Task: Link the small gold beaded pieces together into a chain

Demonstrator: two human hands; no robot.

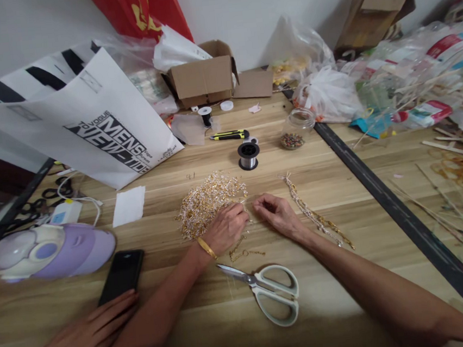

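Beside a heap of gold and clear beads [207, 203], my left hand [228, 225] is closed, its fingertips pinching something thin and pale. Just across from it, my right hand [276, 213] has its fingers curled together; what they hold is hidden. A short gap with a fine, pale strand separates the two hands. Below the left hand lies a small gold chain [245, 253]. Beaded strands in clear and gold [308, 204] stretch along the table by my right wrist. Scissors [263, 290] with pale handles lie partly open between my forearms.
A spool of clear line [248, 156], a yellow-black cutter [230, 135] and a jar of beads [295, 130] stand behind. Another person's hand [94, 323] rests by a black phone [122, 274] at left. A white paper bag [99, 121] and cardboard box [204, 78] are farther back.
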